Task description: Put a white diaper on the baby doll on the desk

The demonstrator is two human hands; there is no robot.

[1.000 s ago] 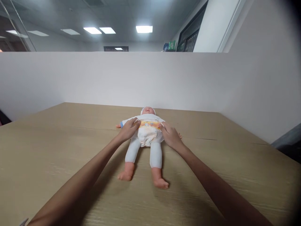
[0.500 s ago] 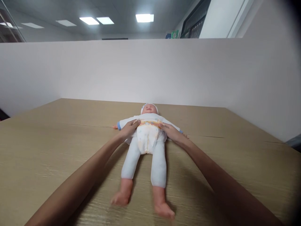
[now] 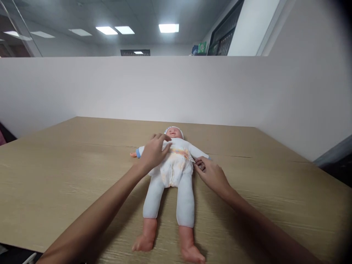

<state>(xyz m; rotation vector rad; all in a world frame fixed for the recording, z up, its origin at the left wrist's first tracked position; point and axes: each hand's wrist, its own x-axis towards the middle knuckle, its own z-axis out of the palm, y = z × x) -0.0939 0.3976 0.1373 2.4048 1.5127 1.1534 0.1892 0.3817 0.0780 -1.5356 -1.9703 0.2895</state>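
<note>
A baby doll point(image 3: 173, 172) in white clothes lies on its back on the wooden table point(image 3: 68, 172), head away from me, bare feet toward me. A diaper point(image 3: 175, 165) with an orange waistband wraps its hips. My left hand point(image 3: 153, 151) rests on the doll's chest and left side, fingers spread and slightly curled. My right hand point(image 3: 210, 173) is at the doll's right hip, its fingertips pinched on the diaper's side edge.
White partition walls point(image 3: 165, 88) close off the table's far side and right side. The table's near edge shows at the lower left. Ceiling lights hang beyond the partition.
My left hand has moved up from the diaper waistband onto the doll's chest. My right hand has slid down to the diaper's side and pinched it. The doll has shifted slightly.
</note>
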